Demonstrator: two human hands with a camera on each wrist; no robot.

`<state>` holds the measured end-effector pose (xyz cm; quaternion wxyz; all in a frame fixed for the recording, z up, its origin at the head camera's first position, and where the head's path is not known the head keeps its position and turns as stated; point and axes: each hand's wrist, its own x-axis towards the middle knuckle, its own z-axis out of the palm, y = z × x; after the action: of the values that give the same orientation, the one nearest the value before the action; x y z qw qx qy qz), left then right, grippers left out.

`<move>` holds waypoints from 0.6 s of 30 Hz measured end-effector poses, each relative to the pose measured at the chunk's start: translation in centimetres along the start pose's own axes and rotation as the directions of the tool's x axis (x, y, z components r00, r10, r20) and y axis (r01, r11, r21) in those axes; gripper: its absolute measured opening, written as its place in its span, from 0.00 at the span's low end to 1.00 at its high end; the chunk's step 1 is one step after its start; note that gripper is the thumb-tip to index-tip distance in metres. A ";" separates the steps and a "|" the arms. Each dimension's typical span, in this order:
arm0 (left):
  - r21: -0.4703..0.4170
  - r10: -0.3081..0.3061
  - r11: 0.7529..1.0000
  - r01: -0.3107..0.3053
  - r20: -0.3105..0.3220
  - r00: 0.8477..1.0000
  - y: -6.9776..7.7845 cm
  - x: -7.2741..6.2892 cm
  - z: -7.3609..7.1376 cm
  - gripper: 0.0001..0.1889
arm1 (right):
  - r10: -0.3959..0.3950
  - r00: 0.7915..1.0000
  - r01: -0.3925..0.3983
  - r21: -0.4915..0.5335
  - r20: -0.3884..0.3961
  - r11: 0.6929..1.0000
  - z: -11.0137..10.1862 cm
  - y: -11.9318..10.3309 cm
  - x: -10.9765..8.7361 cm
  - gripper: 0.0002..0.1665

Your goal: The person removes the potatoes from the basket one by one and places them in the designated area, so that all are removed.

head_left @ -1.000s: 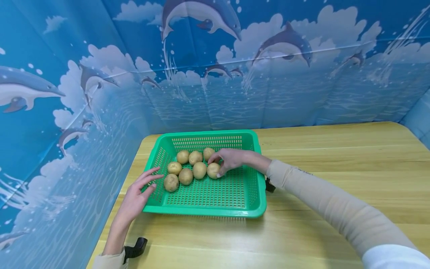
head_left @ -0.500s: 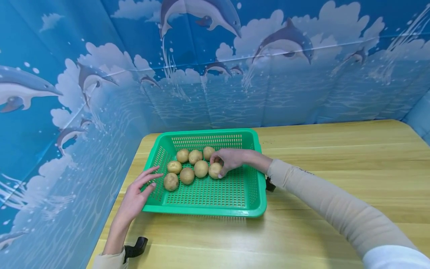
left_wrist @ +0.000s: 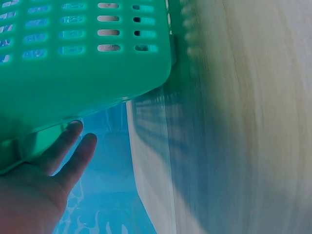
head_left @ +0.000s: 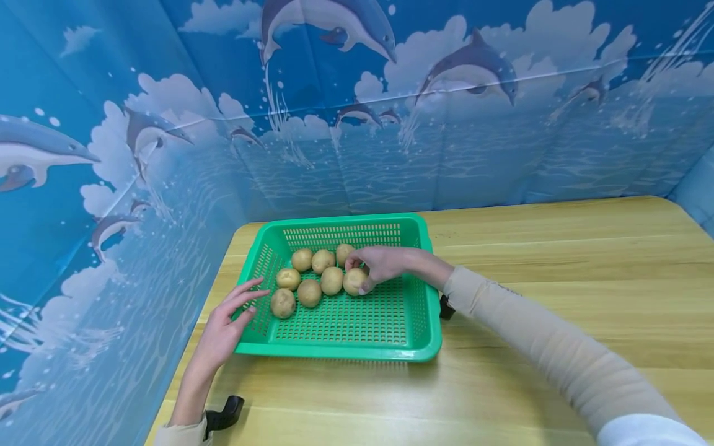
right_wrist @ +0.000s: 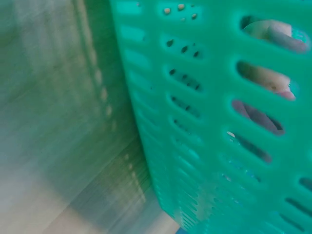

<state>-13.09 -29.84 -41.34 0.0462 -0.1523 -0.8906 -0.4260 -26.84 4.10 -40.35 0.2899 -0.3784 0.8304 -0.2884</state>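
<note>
A green plastic basket (head_left: 357,353) with slotted walls holds several round, pale brown potatoes (head_left: 331,280), grouped toward its left and back. My right hand (head_left: 385,263) reaches in over the right rim. Its thumb and fingers grip the potato (head_left: 354,282) at the right end of the front row, low over the basket floor. Through the slots in the right wrist view, parts of that hand and a potato (right_wrist: 263,78) show. At the left rim is my left hand (head_left: 220,328), fingers fairly straight and spread. In the left wrist view, its fingers lie along the basket's outer wall (left_wrist: 97,78).
The basket stands on a light wooden table (head_left: 535,279) that extends to the right. A blue curtain (head_left: 334,173) printed with dolphins hangs behind and at the left. Black wrist mounts (head_left: 225,414) are strapped to both forearms.
The head view shifts slightly. The right hand, its potato and the neighbouring potatoes move only a little within the basket. The left hand stays at the left rim.
</note>
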 end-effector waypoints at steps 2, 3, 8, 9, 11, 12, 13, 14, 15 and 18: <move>-0.002 0.005 1.000 -0.005 -0.001 1.000 0.0 -0.1 0.0 0.20 | -0.020 1.000 0.020 0.012 -0.010 1.000 0.1 0.1 0.0 0.29; -0.001 0.007 1.000 -0.007 -0.001 1.000 0.0 -0.1 0.0 0.20 | -0.030 0.999 0.030 0.019 -0.015 0.999 0.1 0.1 0.0 0.28; 0.008 -0.009 1.000 0.009 -0.001 1.000 -0.2 -0.1 0.0 0.21 | -0.067 0.997 0.069 0.044 -0.037 0.997 0.0 0.2 0.0 0.26; 0.009 -0.011 1.000 0.011 -0.001 1.000 -0.2 -0.1 0.0 0.21 | -0.068 0.997 0.070 0.048 -0.039 0.996 0.0 0.2 0.0 0.26; 0.008 -0.011 1.000 0.011 -0.002 1.000 -0.3 -0.1 -0.1 0.21 | -0.072 0.996 0.075 0.060 -0.046 0.995 0.0 0.2 -0.1 0.26; 0.007 -0.011 1.000 0.011 -0.002 1.000 -0.3 -0.1 -0.1 0.21 | -0.071 0.996 0.075 0.066 -0.053 0.995 0.0 0.2 -0.1 0.26; 0.005 -0.009 1.000 0.009 -0.002 1.000 -0.3 -0.1 -0.1 0.21 | -0.071 0.996 0.075 0.068 -0.060 0.995 -0.1 0.1 -0.1 0.26; 0.005 -0.010 1.000 0.010 -0.002 1.000 -0.3 -0.1 -0.1 0.21 | -0.072 0.995 0.077 0.070 -0.071 0.995 -0.1 0.1 -0.1 0.26; 0.004 -0.008 1.000 0.008 -0.002 1.000 -0.2 -0.1 0.0 0.21 | -0.077 0.994 0.083 0.076 -0.083 0.994 -0.1 0.1 -0.1 0.26; 0.001 -0.011 1.000 0.011 0.000 1.000 -0.1 -0.1 -0.1 0.20 | -0.094 0.988 0.105 0.086 -0.125 0.991 -0.1 0.1 0.0 0.26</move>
<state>-13.03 -30.00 -41.41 0.0440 -0.1473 -0.8917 -0.4257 -26.99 4.17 -40.36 0.2419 -0.3875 0.8122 -0.3630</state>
